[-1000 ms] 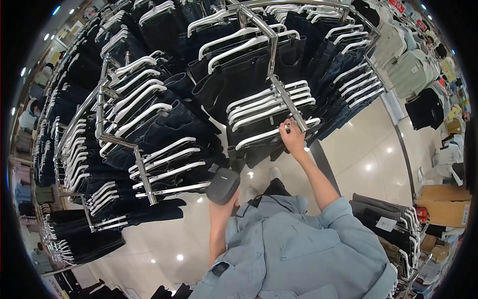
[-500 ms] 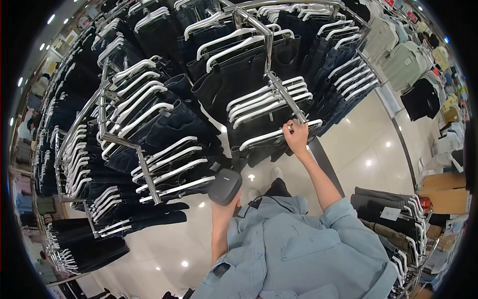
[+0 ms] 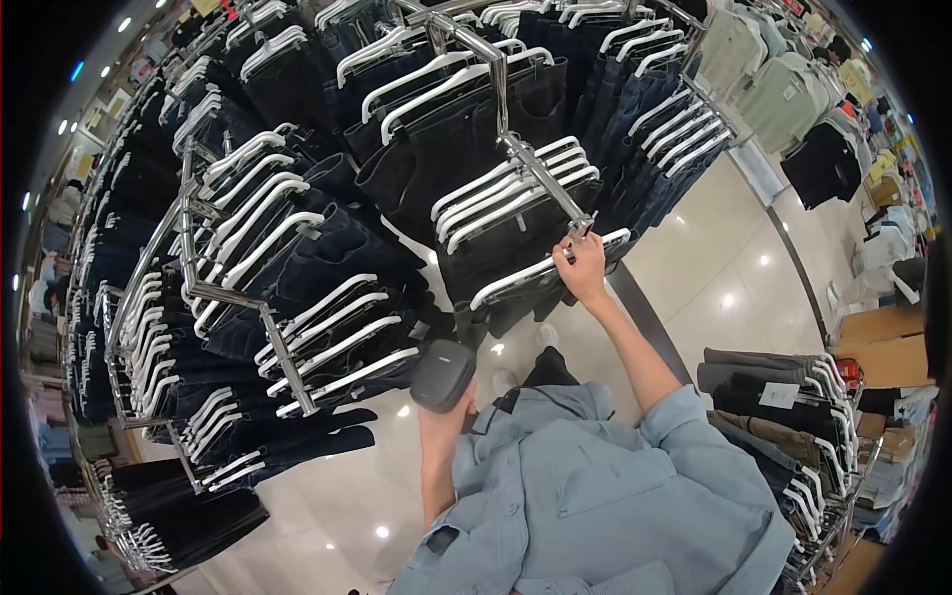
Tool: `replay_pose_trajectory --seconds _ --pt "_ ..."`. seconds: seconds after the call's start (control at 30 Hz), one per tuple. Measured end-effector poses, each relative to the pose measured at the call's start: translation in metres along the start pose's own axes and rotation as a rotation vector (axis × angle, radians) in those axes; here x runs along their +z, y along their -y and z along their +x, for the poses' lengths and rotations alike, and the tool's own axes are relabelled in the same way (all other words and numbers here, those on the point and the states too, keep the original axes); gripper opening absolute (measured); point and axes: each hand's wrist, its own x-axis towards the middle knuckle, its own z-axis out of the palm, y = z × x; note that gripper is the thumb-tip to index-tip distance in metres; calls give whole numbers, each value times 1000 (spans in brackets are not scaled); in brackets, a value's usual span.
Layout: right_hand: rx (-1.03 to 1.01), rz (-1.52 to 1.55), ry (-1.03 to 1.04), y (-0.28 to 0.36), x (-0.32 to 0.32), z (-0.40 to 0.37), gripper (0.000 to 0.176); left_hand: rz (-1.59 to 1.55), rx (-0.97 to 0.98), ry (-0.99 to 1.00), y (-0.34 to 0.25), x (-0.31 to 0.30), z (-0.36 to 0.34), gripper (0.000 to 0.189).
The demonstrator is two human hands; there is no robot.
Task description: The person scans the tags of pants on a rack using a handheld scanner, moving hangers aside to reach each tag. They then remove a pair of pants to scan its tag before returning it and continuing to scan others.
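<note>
My right hand (image 3: 583,266) is closed at the hook of a white hanger (image 3: 526,277), beside the tip of a chrome rail arm (image 3: 550,185). Dark trousers (image 3: 506,309) hang from that hanger. Several more white hangers with black trousers sit further up the same arm. Low in front of my body, my left hand (image 3: 451,416) is wrapped around a dark grey rounded case (image 3: 443,377), which hides most of the palm and fingers. The case is close to the end of a white hanger (image 3: 362,380) on the left rack.
Chrome racks (image 3: 233,296) of dark jeans on white hangers fill the left and the front. At the right is another rack with grey and brown trousers (image 3: 759,402). Light shirts (image 3: 788,94) hang beyond the shiny tiled floor (image 3: 719,268). A cardboard box (image 3: 883,342) stands far right.
The view has shifted slightly, so the front racks sit further left. My right hand stays at the hanger by the rail tip, and the left still has the case.
</note>
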Motion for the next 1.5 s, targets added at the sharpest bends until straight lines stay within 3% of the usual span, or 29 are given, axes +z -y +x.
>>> replay_pose_trajectory --seconds 0.13,0.33,0.47,0.57,0.67,0.93,0.97,1.2,1.27,1.5 --pt "-1 -3 47 -3 -7 -2 20 25 7 2 3 1 0 15" --pt "-23 51 302 -5 -34 12 27 14 27 -15 0 1 -3 10" --pt "-27 147 453 -9 -59 26 41 -8 -11 -55 -3 2 -6 9" --pt "119 16 494 -19 -61 31 45 -5 8 -81 5 -2 -5 8" --pt "-165 -56 300 -24 -39 27 33 34 -8 -88 9 -6 -5 12" --pt "-104 -163 142 -17 -3 6 19 -61 92 -167 17 -12 -15 24" --pt "-96 -177 156 -21 1 3 18 -33 222 -206 22 -11 -15 23" --pt "-98 -265 116 -39 24 -11 27 -41 -18 -257 28 -23 -37 24" --pt "-122 -258 50 -43 29 -13 29 24 204 -338 47 -25 -37 18" --pt "-91 -239 32 -28 28 -14 33 73 237 -444 70 -45 -52 20"
